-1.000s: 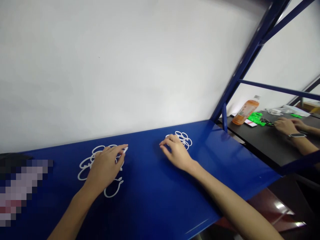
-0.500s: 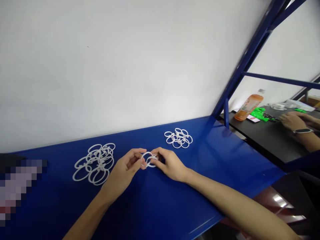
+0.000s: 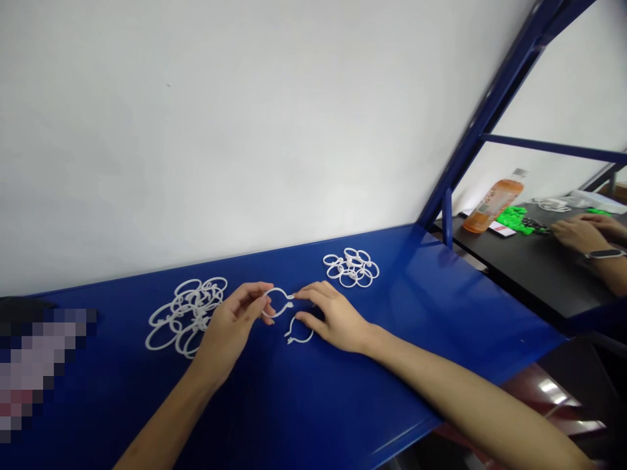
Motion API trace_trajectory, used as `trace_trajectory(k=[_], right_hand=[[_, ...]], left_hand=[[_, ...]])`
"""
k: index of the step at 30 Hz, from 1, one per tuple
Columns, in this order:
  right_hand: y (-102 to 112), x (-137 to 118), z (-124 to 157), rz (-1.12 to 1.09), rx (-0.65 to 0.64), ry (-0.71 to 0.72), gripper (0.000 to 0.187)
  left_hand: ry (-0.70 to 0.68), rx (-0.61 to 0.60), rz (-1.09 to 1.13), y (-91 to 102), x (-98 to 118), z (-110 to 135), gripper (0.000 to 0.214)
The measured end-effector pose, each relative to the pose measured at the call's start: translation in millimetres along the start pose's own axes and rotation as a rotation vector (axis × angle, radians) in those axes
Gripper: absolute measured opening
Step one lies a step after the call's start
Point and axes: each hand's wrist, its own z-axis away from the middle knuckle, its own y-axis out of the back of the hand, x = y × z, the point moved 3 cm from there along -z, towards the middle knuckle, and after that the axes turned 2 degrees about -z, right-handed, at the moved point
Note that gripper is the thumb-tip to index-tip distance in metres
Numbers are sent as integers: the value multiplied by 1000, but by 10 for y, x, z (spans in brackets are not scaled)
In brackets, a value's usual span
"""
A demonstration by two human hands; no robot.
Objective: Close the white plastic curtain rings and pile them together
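Pinching the upper ring, white and unclosed, between thumb and index of the left hand, above the blue tabletop, with both ends apart and pointing right. Reaching to those ends with the right hand, index tip at or just beside the upper end, thumb lower and spread from the index. Cannot tell of any firm hold by the right fingers on the lower ring, also white and unclosed, partly hidden by that hand, just below the upper ring, with ends facing left. Probably most at risk of twisting or flicking out of the left fingers: thin, springy-looking and pinched at one side only, so likely to turn under an uneven push on one end. Liable also to slip past each other at the ends, if pressed out of line. Easy to knock or drop the lower ring through crowding around the right thumb, or to snag the left pile, just beside the left hand, by a backward sweep. Less exposed beyond the right hand: the right cluster.
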Motion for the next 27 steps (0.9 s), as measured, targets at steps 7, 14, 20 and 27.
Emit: trace_trajectory(k=[7, 14, 20, 27], right_hand=[[38, -51, 5, -232, 69, -22, 20], [68, -61, 4, -173, 107, 12, 17], [123, -119, 8, -122, 177, 100, 22], [41, -46, 19, -183, 64, -41, 15]], left_hand=[[31, -105, 91, -155, 42, 86, 34], [-588, 18, -559, -216, 126, 185, 21], [-392, -75, -399, -258, 92, 181, 20], [-46, -268, 3, -313, 102, 200, 45]])
